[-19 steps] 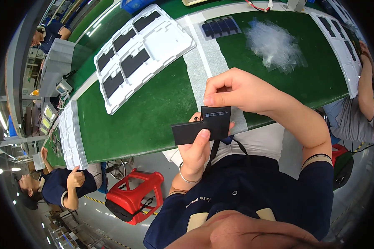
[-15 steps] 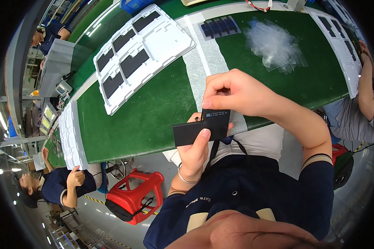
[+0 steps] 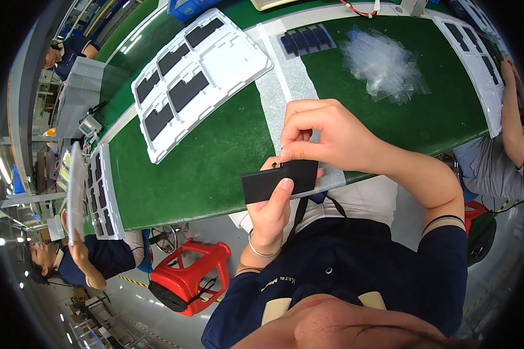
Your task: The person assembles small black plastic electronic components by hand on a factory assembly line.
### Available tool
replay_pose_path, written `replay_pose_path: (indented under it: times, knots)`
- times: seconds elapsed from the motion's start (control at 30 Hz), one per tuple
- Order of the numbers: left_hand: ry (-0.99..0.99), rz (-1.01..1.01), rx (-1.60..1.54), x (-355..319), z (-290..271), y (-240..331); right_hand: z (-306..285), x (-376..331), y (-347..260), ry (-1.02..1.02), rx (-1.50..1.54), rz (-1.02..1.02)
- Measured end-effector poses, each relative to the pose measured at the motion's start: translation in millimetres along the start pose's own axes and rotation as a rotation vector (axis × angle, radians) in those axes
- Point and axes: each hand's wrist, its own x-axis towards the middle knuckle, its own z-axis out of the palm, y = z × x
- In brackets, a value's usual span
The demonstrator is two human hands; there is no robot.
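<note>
A flat black battery pack (image 3: 266,185) is held just past the table's near edge. My left hand (image 3: 272,216) grips it from below, thumb on its front face and fingers behind. My right hand (image 3: 314,131) is closed in a pinch at the pack's upper edge, beside a small black connector (image 3: 276,165). What lies between those fingertips is mostly hidden. Beyond my hands on the green tabletop, a white moulded tray (image 3: 227,55) holds several similar black packs (image 3: 188,91) in its recesses, and some recesses hold none.
A heap of clear plastic films (image 3: 384,64) lies at the far right, beside a sheet of dark strips (image 3: 307,41). White trays (image 3: 103,192) stand at the left, where a co-worker (image 3: 99,262) lifts another tray (image 3: 75,192). A red stool (image 3: 201,264) is on the floor. Another person's arm (image 3: 511,99) is at right.
My right hand has shifted slightly left at the pack's upper edge, and the pack's printed upper part no longer shows. At left, the co-worker has raised a tray, exposing packs in the one beneath.
</note>
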Motion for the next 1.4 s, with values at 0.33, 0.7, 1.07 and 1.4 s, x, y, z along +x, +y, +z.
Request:
replay_pose_path:
  times: [0.33, 0.7, 1.07, 1.4]
  knots:
    - [0.011, 0.130, -0.094, -2, -1, -4, 3, 2, -16, -0.036, 0.287, 0.283]
    - [0.122, 0.309, -0.238, -1, 8, -15, -2, 3, -10, 0.059, 0.084, 0.004]
    - [0.009, 0.280, 0.050, 5, -7, -9, -18, 9, 5, -0.115, -0.082, -0.044]
    - [0.139, 0.605, 1.614, 78, -28, 72, -54, -12, 39, -0.118, -0.560, -0.610]
